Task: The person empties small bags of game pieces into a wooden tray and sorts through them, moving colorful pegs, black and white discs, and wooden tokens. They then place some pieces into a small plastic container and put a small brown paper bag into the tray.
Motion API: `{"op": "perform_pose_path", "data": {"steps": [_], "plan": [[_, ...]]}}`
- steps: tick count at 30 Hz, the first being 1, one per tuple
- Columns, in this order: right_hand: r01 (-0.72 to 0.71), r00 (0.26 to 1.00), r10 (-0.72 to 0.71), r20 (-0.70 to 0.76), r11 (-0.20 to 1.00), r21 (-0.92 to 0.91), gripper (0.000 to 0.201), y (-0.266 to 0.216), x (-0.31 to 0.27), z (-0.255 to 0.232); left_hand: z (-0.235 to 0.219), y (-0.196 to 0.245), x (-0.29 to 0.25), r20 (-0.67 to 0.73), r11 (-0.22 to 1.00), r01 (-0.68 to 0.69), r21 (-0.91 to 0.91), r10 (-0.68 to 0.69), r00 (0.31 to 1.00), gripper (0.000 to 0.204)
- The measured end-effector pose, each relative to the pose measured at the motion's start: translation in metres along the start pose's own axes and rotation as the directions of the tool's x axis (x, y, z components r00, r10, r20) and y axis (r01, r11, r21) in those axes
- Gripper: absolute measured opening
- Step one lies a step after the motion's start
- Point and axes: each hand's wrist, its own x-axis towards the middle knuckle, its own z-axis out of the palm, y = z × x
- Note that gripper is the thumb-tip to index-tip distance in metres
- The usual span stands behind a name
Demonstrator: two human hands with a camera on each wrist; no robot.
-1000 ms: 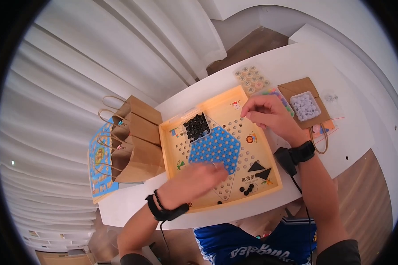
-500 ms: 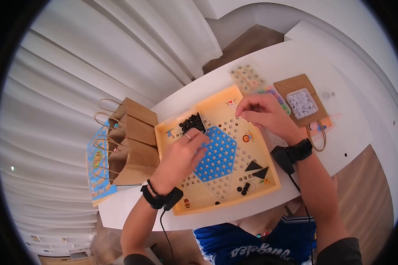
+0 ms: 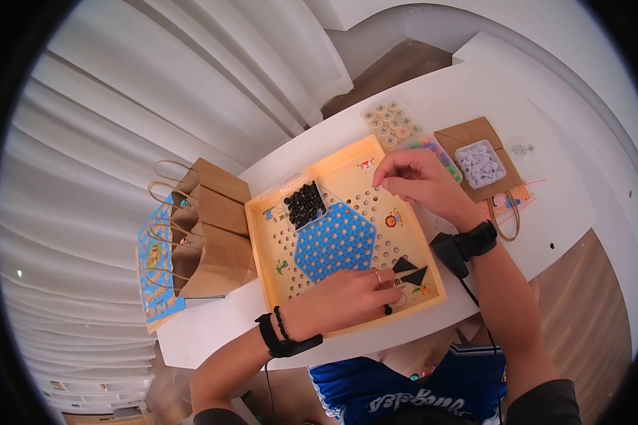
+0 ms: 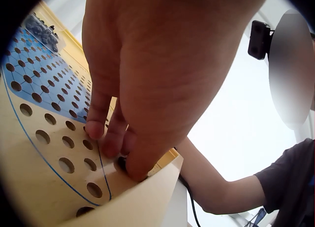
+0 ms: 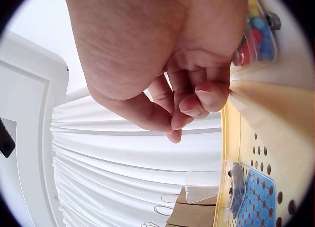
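A wooden game board (image 3: 344,164) with rows of holes and a blue hexagon (image 3: 335,244) in its middle lies on the table. My left hand (image 3: 344,297) reaches across its near side, fingers pointing down by the near right corner. Between the thumb and fingertips of that hand, a small black game piece (image 4: 122,162) shows close over the board. A clear box of black pieces (image 3: 305,205) stands on the far left of the board. Over the board's right edge hovers my right hand (image 3: 425,185), fingers loosely curled, with nothing visible in them.
Black triangles (image 3: 414,275) lie near the board's right edge. Behind the right hand are round engraved pieces (image 3: 390,122) and a box of coloured pegs (image 3: 450,170). White pieces in a box (image 3: 480,166) sit on a brown bag. Paper bags (image 3: 220,219) stand at the left.
My left hand moved from the near edge to the box of black pieces, then back to the near right corner of the board. The right hand has stayed nearly still.
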Motion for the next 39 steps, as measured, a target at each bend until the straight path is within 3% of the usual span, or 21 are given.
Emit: {"op": "perform_pose_path", "data": {"steps": [7,12,16,18,22,25,27,28,30,31,35,38,39], "plan": [[-0.008,1.000,0.008,-0.002,1.000,0.003,0.007,-0.001,0.000,0.001,-0.003,-0.005,-0.007,-0.021,0.995,0.055,0.079,-0.053,0.998,0.020],[-0.009,1.000,0.009,-0.001,1.000,-0.004,0.008,0.001,0.000,0.000,-0.002,-0.011,-0.010,-0.125,0.981,0.085,0.173,-0.064,0.990,0.017],[-0.008,1.000,0.008,-0.005,1.000,0.002,0.007,0.001,0.000,0.000,-0.009,-0.011,-0.014,-0.160,0.975,0.124,0.185,-0.094,0.983,0.017],[-0.008,1.000,0.008,0.000,1.000,-0.001,0.007,0.002,0.000,0.000,-0.016,-0.010,-0.017,-0.155,0.954,0.210,0.215,-0.179,0.972,0.016],[-0.013,1.000,0.013,0.000,1.000,-0.002,0.007,0.001,0.000,0.000,-0.026,-0.022,-0.031,-0.240,0.962,0.215,0.170,-0.172,0.955,0.017],[-0.010,1.000,0.010,0.004,1.000,0.005,0.007,-0.001,0.000,0.001,-0.045,-0.034,-0.041,-0.293,0.939,0.329,0.104,-0.287,0.912,0.017],[-0.049,0.999,0.050,-0.022,0.998,0.045,0.008,-0.005,-0.001,0.003,-0.057,-0.048,-0.045,-0.439,0.909,0.414,0.037,-0.357,0.824,0.020],[-0.047,0.999,0.048,-0.021,0.998,0.045,0.008,-0.005,-0.001,0.002,-0.062,-0.055,-0.047,-0.441,0.909,0.415,0.039,-0.357,0.824,0.020],[-0.055,0.998,0.055,-0.015,0.998,0.026,0.008,-0.004,0.000,0.001,-0.069,-0.068,-0.050,-0.566,0.861,0.507,0.037,-0.400,0.721,0.023],[-0.051,0.999,0.052,-0.013,0.998,0.024,0.008,-0.005,0.001,0.001,-0.069,-0.071,-0.050,-0.572,0.853,0.521,0.021,-0.418,0.706,0.024],[-0.057,0.998,0.057,-0.021,0.998,0.023,0.008,-0.008,0.000,0.001,-0.062,-0.065,-0.049,-0.541,0.857,0.514,0.042,-0.413,0.732,0.025],[-0.049,0.999,0.049,-0.015,0.999,0.013,0.007,-0.002,-0.001,0.001,-0.051,-0.048,-0.048,-0.469,0.882,0.471,0.023,-0.406,0.784,0.025],[-0.015,1.000,0.015,-0.001,1.000,-0.006,0.007,0.000,0.000,0.000,-0.045,-0.044,-0.047,-0.401,0.911,0.413,0.004,-0.377,0.835,0.025]]}}
